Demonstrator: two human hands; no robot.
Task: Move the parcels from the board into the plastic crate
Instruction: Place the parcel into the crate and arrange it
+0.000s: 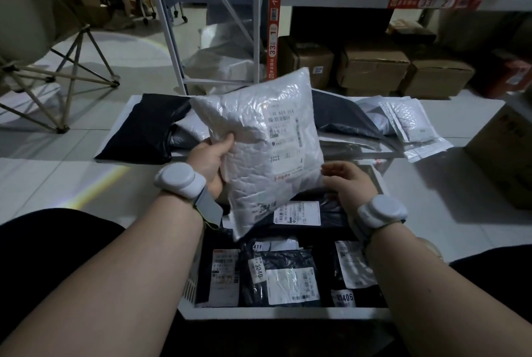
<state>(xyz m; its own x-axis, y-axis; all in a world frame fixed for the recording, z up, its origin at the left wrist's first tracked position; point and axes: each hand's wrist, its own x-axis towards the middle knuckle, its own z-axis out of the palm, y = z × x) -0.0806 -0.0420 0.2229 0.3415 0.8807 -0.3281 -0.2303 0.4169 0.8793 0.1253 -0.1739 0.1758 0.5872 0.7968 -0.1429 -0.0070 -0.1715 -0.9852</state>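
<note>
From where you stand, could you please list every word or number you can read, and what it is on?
"3040": tag on a black parcel in the crate.
"411": tag behind it.
"33": red upright sign.
"33", "2": red shelf strip.
White parcel label, other labels: too blurred.

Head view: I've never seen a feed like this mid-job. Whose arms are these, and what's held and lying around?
One camera, worn on a person's head, looks down at their own bare hands; there is no machine. The left hand grips a white padded parcel by its edge, held above the plastic crate, which already holds dark labelled parcels. The right hand is beside the parcel, fingers relaxed. Beyond lies the board with more black and white parcels.
</note>
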